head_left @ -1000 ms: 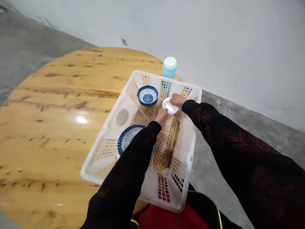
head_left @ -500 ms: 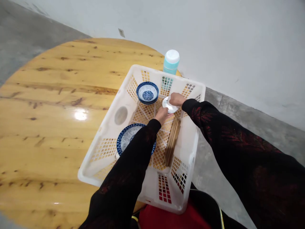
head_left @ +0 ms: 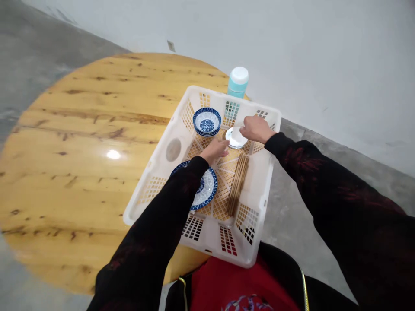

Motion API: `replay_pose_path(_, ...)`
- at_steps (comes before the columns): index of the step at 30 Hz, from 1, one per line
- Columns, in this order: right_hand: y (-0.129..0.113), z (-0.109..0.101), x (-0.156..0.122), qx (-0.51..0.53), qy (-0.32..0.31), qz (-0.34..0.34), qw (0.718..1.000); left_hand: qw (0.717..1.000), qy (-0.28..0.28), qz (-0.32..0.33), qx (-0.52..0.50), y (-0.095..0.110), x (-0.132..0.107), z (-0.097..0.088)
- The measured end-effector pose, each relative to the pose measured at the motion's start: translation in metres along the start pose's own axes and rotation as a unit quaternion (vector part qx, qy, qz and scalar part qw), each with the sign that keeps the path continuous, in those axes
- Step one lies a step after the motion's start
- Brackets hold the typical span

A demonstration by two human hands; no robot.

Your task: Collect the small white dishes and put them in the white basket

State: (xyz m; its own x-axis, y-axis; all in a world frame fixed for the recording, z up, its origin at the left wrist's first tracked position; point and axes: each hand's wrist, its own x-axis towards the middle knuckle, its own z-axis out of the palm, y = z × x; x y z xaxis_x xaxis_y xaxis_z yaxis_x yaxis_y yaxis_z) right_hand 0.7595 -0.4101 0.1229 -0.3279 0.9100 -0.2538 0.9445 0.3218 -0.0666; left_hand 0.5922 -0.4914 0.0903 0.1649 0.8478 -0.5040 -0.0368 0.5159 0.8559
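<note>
Inside a white plastic basket (head_left: 171,117) lies a small stack of white saucers (head_left: 232,144). My right hand (head_left: 257,128) is at the saucers' right edge, its fingers curled in; what they hold, if anything, is hard to make out against the white. Just left of and below the saucers is my left hand (head_left: 214,151), fingers loosely stretched and nothing visible in them. Blue-and-white bowls (head_left: 207,123) are stacked behind it. Below it, a blue-rimmed plate (head_left: 207,193) is partly covered by my left sleeve. A bundle of wooden chopsticks (head_left: 238,185) lies along the basket's right side.
The basket rests on a round, glossy wooden table (head_left: 81,172), near its right edge. Behind the basket stands a light-blue bottle with a white lid (head_left: 238,82). A pale wall (head_left: 308,56) rises beyond, and grey floor (head_left: 288,185) shows at the right.
My left hand has drawn back from the saucers, toward the lower left. My right hand has shifted right, to their edge. The view has moved slightly, showing more of the plate.
</note>
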Motion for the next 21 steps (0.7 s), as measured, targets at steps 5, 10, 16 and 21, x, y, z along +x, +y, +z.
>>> replay_pose_path(5,0.000,-0.021,-0.066,0.050,0.120,0.028,0.991,0.992,0.001,0.111,0.054,0.041,-0.068,-0.044)
replay_pose_path(10,-0.019,-0.013,-0.163,0.184,0.253,-0.017,0.950,0.949,0.096,0.224,0.198,0.049,-0.167,-0.093)
replay_pose_path(16,-0.076,0.029,-0.270,0.336,0.295,-0.014,0.894,0.900,0.270,0.223,0.260,-0.027,-0.276,-0.122)
replay_pose_path(21,-0.135,0.056,-0.319,0.373,0.280,0.009,0.884,0.880,0.368,0.174,0.246,-0.112,-0.330,-0.130)
